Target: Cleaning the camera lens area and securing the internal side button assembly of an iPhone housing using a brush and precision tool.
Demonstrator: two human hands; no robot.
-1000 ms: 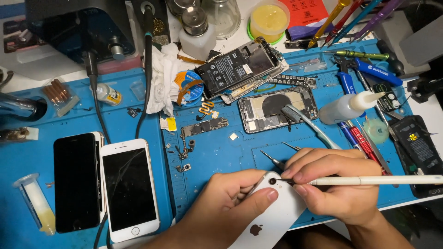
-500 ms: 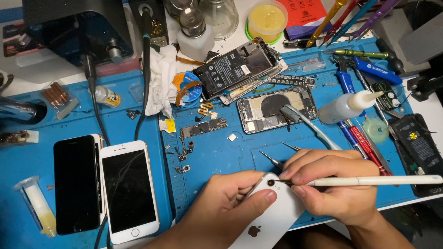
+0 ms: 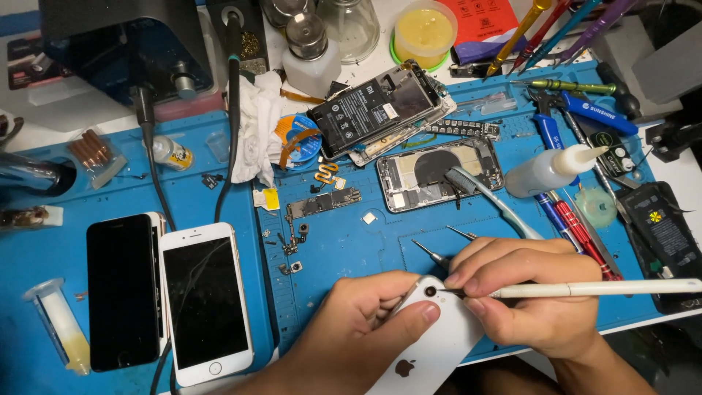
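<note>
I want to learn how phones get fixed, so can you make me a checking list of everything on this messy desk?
Surface: blue rubber work mat on a white bench.
Job's things: white phone back shell, face down; thin white pen-shaped tool with its tip at the camera hole.
Clutter: black-screened phone beside cracked white-fronted phone; two opened phone bodies, clear squeeze bottle, yellow paste tub, screwdrivers, small loose parts.
Fingers: left hand steadies the shell; right hand grips the tool.
Cables: two black cables cross the mat.
Surroundings: dark machine at the back left.
</note>
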